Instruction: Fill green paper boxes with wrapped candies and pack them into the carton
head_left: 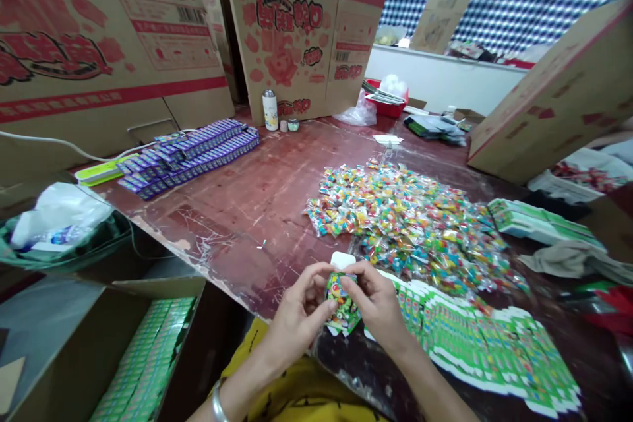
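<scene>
Both my hands hold one small green printed box [340, 300] with a white flap sticking up, just above the near edge of the red-brown table [257, 198]. My left hand [299, 313] pinches its left side with curled fingers. My right hand [376, 303] grips the right side, thumb on the front. A big heap of colourful wrapped candies [410, 224] lies just beyond my hands. A long overlapping row of flat green box blanks [484, 343] spreads to the right of my right hand.
Rows of purple boxes [190, 155] lie at the far left of the table. A carton of filled green boxes [148, 356] stands below left. Large cardboard cartons [297, 26] line the back; another carton [554, 99] leans at right. A small bottle [270, 110] stands at the back.
</scene>
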### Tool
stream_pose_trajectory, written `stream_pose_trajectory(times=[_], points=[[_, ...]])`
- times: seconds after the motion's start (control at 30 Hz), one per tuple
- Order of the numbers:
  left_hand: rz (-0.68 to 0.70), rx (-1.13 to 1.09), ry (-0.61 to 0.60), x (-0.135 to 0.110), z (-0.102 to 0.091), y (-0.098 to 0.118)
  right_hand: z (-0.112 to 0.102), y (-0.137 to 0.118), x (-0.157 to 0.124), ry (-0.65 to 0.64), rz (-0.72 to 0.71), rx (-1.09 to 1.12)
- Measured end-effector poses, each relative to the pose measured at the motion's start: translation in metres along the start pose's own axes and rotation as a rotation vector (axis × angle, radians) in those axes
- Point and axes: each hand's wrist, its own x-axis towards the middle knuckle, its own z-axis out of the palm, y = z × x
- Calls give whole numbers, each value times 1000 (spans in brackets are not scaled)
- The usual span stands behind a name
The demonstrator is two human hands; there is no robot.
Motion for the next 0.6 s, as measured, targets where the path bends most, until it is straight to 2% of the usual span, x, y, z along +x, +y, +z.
stream_pose_trajectory(times=[0.1, 0.27, 0.43, 0.6], points=[[0, -8, -42, 1, 0, -1, 2, 2, -1, 38, -6, 4], [-40, -66, -29, 1, 0, 0, 4, 3, -4, 91, -5, 136], [-62, -56, -63, 3, 0, 3, 6, 2, -4, 103, -49, 9], [-44, -70, -21, 7, 3, 3, 6, -1, 1, 142, -64, 101]])
